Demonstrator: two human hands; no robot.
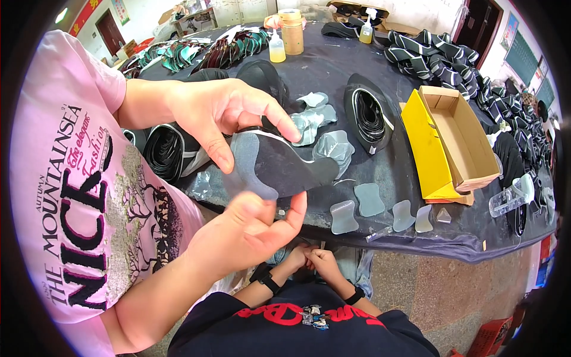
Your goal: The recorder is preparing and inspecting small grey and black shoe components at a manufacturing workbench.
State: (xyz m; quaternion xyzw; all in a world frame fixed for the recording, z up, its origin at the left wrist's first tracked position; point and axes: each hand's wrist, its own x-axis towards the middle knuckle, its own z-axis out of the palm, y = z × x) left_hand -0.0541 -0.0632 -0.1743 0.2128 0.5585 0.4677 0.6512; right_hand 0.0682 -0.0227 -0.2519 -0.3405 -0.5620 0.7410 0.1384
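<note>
Below the table edge, my left hand point(297, 257) and my right hand point(323, 262) meet in my lap. Their fingers are curled together; whether anything small is between them I cannot make out. Above them, at the left, a person in a pink shirt holds up a curved black shoe-upper-like piece point(291, 169) with a grey patch point(247, 163) along one end. That person's upper hand point(229, 116) spans the piece from above. The lower hand point(247, 232) pinches near its bottom edge, slightly blurred.
On the dark-covered table point(380, 160) lie grey shaped pads point(369, 199), a pad stack point(333, 150), nested black pieces point(369, 113) and a yellow cardboard box point(429, 152). Farther back stand a squeeze bottle point(277, 47) and a tan cylinder point(291, 34). Black strapped pieces point(437, 59) heap at right.
</note>
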